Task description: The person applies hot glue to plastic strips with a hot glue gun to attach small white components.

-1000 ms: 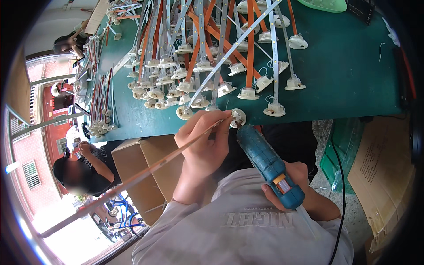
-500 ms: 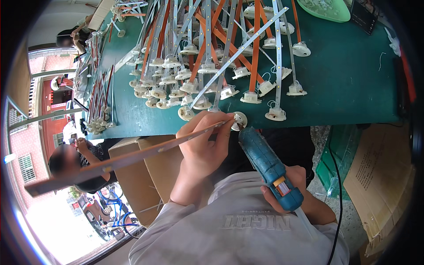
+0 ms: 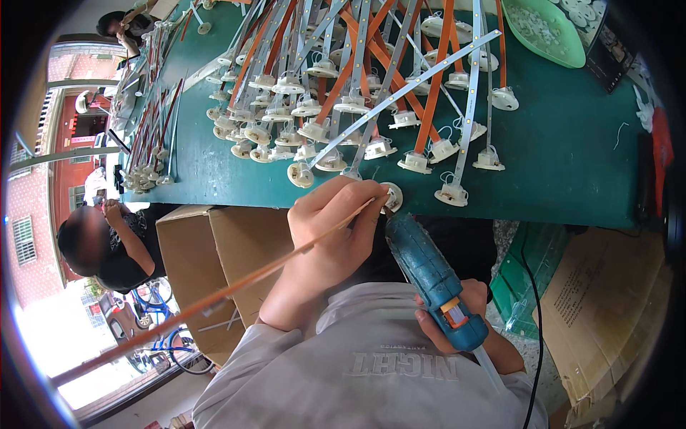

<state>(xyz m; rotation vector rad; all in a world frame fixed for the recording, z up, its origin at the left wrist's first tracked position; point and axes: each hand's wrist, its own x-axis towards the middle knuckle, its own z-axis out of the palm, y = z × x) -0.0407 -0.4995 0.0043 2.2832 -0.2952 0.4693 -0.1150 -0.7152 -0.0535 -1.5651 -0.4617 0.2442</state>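
Note:
My left hand pinches the end of a long, thin LED strip, which runs down to the lower left and shows its orange-brown edge. At the fingertips, by the table's front edge, a small round white plastic base faces up. My right hand is wrapped round a teal hot glue gun, a pale glue stick coming out of its rear. The gun's nozzle points at the white base, close against it; whether they touch, I cannot tell. Part of the base is hidden by my left fingers.
Many LED strips with white bases lie piled on the green table. A light green bowl of small white pieces sits far right. Cardboard boxes stand below left. A black cable hangs at right. Another person sits at left.
The held strip has rolled toward its edge, and its free end has swung lower. My view has shifted slightly. The glue gun stays at the white base.

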